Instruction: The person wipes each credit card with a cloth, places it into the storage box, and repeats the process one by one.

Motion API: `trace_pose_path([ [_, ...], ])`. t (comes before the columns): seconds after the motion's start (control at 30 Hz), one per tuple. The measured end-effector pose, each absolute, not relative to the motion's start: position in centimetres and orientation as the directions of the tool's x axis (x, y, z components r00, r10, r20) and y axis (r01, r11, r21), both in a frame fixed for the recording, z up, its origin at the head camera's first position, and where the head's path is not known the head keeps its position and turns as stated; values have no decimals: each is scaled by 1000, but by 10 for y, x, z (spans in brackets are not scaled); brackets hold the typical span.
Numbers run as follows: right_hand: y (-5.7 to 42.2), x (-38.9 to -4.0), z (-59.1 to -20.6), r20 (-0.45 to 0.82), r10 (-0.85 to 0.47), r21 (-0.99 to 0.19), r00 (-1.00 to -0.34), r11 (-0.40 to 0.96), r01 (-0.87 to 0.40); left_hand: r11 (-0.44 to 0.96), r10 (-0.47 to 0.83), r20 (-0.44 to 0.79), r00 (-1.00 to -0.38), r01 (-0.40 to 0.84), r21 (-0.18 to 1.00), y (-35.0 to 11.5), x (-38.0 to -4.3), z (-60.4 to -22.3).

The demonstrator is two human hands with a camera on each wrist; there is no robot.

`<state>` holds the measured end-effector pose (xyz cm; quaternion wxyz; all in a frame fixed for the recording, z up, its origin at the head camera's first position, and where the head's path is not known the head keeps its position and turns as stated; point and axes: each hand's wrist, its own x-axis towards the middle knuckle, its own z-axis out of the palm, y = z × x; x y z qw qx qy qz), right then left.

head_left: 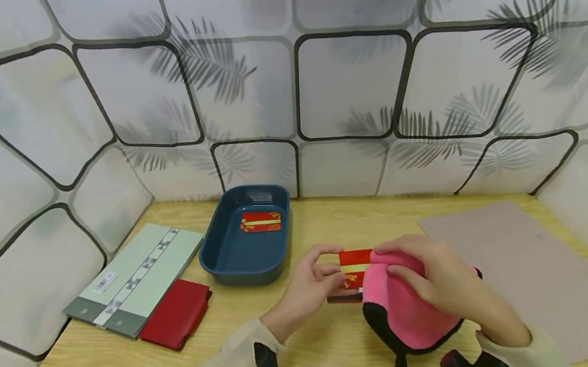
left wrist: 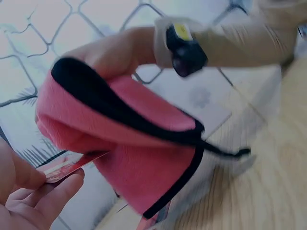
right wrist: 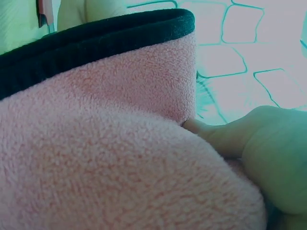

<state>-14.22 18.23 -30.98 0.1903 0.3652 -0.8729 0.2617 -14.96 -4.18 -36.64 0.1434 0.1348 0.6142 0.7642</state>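
Observation:
My left hand [head_left: 310,283] pinches a red card [head_left: 355,267] with a pale gold stripe, between thumb and fingers. In my right hand [head_left: 440,270] is a bunched pink fleecy cloth [head_left: 420,313] with black edging and a short black loop. The cloth [left wrist: 115,124] covers the right end of the card; in the left wrist view the card [left wrist: 76,165] runs into a fold of it. Seen from the right wrist, a fingertip presses into the fleece [right wrist: 120,153]. Below the left fingers, a dark, red-edged flat item [head_left: 345,299] shows partly, the rest hidden by the cloth.
A dark blue tray [head_left: 234,255] behind the left hand holds another red card [head_left: 260,221] with a gold stripe. To the left lie a pale green folder [head_left: 142,271] and a red wallet-like case [head_left: 175,312]. A large greyish-pink sheet [head_left: 540,277] lies at right.

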Motion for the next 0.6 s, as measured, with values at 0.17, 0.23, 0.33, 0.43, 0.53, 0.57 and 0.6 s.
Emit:
trace_pose_path([
  [0.17, 180, -146, -314, 515, -554, -316, -654, 586, -746, -246, 424, 23, -905, -91, 965, -39, -149, -365],
  [0.23, 178, -146, -316, 513, -552, -323, -658, 586, -743, -248, 410, 12, -912, -99, 964, -37, -148, -365],
  [0.33, 177, -147, -318, 519, -538, -330, -665, 591, -736, -254, 390, 11, -921, -96, 962, -36, -149, -365],
  [0.43, 174, -146, -319, 546, -526, -312, -652, 594, -741, -246, 393, 12, -919, -93, 965, -36, -150, -364],
  [0.53, 171, -145, -320, 587, -529, -265, -613, 590, -763, -231, 394, 2, -919, -97, 968, -37, -151, -362],
  [0.57, 170, -144, -321, 599, -532, -251, -599, 586, -771, -227, 393, 1, -919, -97, 969, -37, -152, -361],
  [0.6, 169, -144, -321, 609, -533, -238, -587, 583, -777, -227, 395, 1, -919, -97, 969, -37, -152, -361],
])
